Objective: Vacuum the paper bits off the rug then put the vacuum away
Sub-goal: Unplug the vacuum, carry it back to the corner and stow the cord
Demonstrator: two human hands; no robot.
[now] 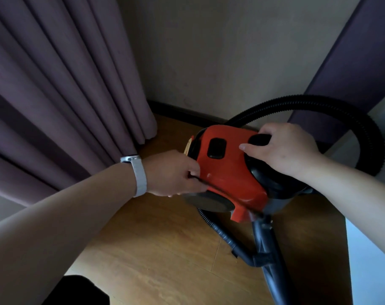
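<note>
A red and black canister vacuum [226,172] sits on the wooden floor near the room's corner. My right hand [281,148] grips its black top handle, thumb lying across the red shell. My left hand [174,172] holds the vacuum's left rear side, fingers curled against the edge by a thin black cord. The black ribbed hose [332,106] arcs from behind the body round to the right. A dark wand tube [268,256] lies on the floor in front. No rug or paper bits are in view.
A purple curtain [62,95] hangs at the left down to the floor. A beige wall [220,58] with a dark skirting stands behind the vacuum. A white furniture edge [371,260] runs along the right. Wooden floor [156,249] lies in front.
</note>
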